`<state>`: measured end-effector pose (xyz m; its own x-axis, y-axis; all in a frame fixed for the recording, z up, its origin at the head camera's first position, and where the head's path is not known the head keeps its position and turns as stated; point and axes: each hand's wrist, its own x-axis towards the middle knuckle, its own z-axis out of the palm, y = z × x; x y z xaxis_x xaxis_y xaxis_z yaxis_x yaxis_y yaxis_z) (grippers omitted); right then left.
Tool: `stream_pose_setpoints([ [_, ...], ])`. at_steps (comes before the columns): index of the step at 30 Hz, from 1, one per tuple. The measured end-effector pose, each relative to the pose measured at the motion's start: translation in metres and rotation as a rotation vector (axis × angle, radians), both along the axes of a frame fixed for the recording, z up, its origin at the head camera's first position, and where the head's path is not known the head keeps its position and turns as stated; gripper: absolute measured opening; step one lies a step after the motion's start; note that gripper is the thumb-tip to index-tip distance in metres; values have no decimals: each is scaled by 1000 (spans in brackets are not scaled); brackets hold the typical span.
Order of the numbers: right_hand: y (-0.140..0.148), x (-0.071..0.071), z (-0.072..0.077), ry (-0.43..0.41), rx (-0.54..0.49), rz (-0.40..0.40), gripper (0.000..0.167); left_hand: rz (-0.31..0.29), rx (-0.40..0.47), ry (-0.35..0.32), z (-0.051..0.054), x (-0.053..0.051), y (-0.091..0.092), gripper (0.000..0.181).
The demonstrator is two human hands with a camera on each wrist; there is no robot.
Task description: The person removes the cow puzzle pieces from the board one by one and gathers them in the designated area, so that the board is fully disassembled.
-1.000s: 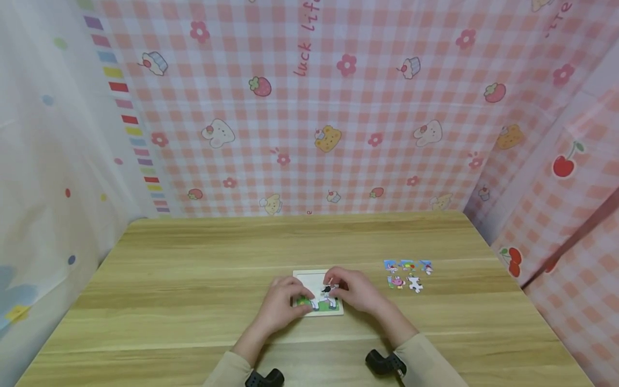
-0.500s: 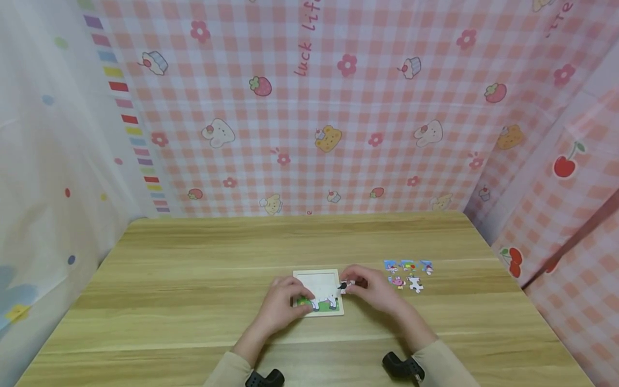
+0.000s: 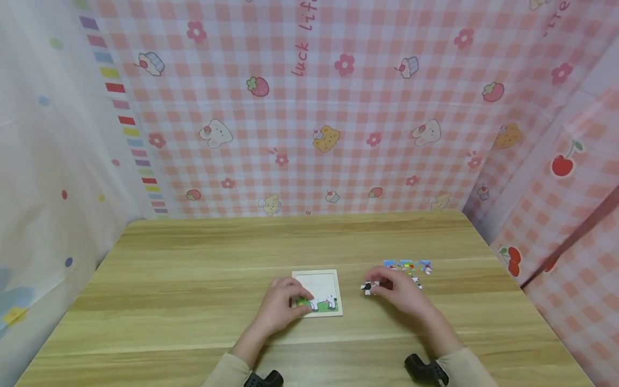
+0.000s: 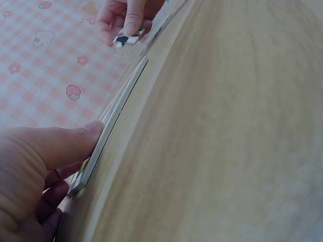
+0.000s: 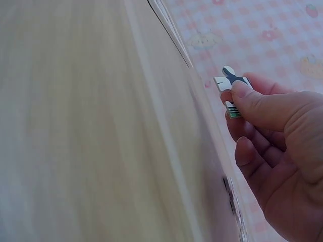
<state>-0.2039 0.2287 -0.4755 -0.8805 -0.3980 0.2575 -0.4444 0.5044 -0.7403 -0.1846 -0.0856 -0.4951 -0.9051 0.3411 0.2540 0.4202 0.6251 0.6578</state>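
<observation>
A wooden jigsaw tray (image 3: 339, 301) lies flat on the table in the head view. Its bottom strip holds fitted pieces showing white animal legs on green grass; the area above is bare white. My left hand (image 3: 280, 303) grips the tray's left side, with the thumb along the near edge in the left wrist view. Off to the tray's right, my right hand (image 3: 400, 290) pinches a black-and-white puzzle piece (image 3: 368, 287) between thumb and fingers. The right wrist view shows this puzzle piece (image 5: 221, 83) raised above the table, with a bit of green at one end.
Loose puzzle pieces (image 3: 407, 264) lie on the right of the wooden table (image 3: 203, 269), just beyond the right hand, which partly covers some. Pink checked cloth (image 3: 300, 107) hangs behind the table. More cloth hangs at both sides.
My right hand has moved right, carrying the black-and-white puzzle piece from over the tray to beside the loose pieces. The left hand has stayed on the tray.
</observation>
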Motion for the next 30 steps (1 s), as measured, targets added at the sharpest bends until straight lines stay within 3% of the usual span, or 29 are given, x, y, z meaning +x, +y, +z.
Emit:
stream_pose_setpoints([
  [11, 53, 6, 1, -15, -73, -20, 18, 4, -6, -11, 2, 0, 0, 18],
  [21, 95, 9, 0, 38, -27, -155, 15, 5, -8, -18, 4, 0, 0, 17],
  [30, 115, 8, -1, -6, 70, -256, 16, -4, -15, -5, 2, 0, 0, 18],
])
